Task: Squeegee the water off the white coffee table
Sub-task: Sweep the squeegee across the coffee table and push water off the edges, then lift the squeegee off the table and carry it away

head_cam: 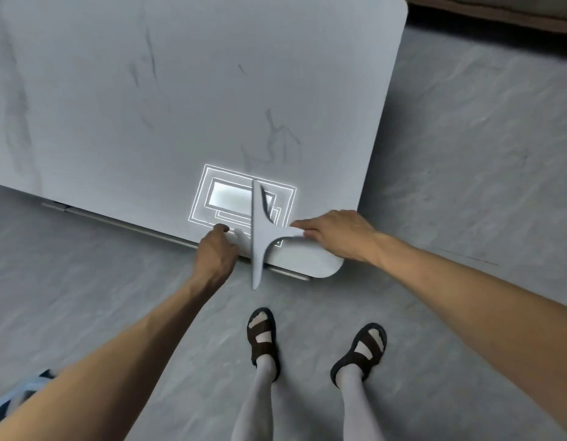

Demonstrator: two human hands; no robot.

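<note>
1. I see the squeegee (259,240) at the near right corner of the white worktop (116,106), at about 6 o'clock on the slab.
2. Its blade (256,202) is the long axis and runs from 12 to 6 o'clock. The 6 o'clock end hangs past the worktop's near edge, over the floor (466,154).
3. The handle (285,233) branches off the blade's middle and points to 3 o'clock.
4. My right hand (336,233) holds the tip of that handle, with fingers closed on it and the forefinger stretched along the top.
5. My left hand (215,249) rests at the near edge, at 9 o'clock from the blade, with the thumb on the surface. I cannot tell whether its fingers are curled or flat.
6. A bright rectangular reflection (226,197) shines on the worktop, and the blade crosses its right part.
7. Two feet in dark sandals (263,338) stand on the grey floor at 6 o'clock.
8. A blue-and-white cloth (8,399) shows at 8 o'clock by the frame's edge.
</note>
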